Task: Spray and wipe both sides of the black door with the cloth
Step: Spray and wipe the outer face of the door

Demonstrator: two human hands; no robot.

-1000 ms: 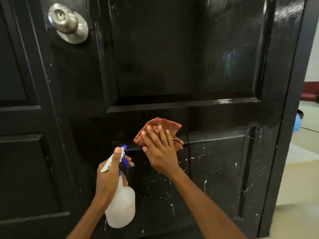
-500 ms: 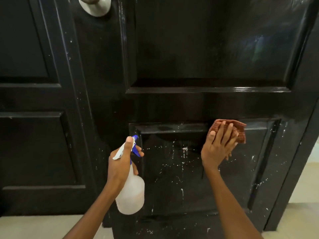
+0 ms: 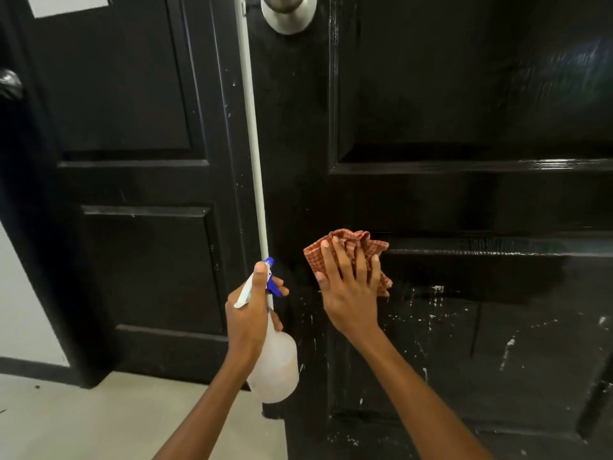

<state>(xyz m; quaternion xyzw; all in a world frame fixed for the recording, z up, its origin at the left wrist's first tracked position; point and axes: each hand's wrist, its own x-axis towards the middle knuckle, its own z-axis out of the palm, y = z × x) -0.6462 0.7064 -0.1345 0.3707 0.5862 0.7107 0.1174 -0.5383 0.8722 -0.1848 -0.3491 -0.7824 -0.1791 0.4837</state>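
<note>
The black door [image 3: 464, 94] fills the right of the view, its lower panel speckled with white flecks. The red checked cloth [image 3: 345, 250] lies crumpled against it at the lower panel's top left corner, pressed flat by the right hand [image 3: 348, 290] with fingers spread and nearly straight. The left hand [image 3: 247, 313] grips the neck of a translucent spray bottle [image 3: 275, 370], thumb up along the blue-and-white spray head, just beside the door's pale edge [image 3: 253, 144]. A metal door knob [image 3: 288, 9] sits above.

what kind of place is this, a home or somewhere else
Probably an indoor doorway or hallway, home or office unclear. A glossy black panelled door with a round metal knob stands beside a second black door, over a pale floor.
</note>
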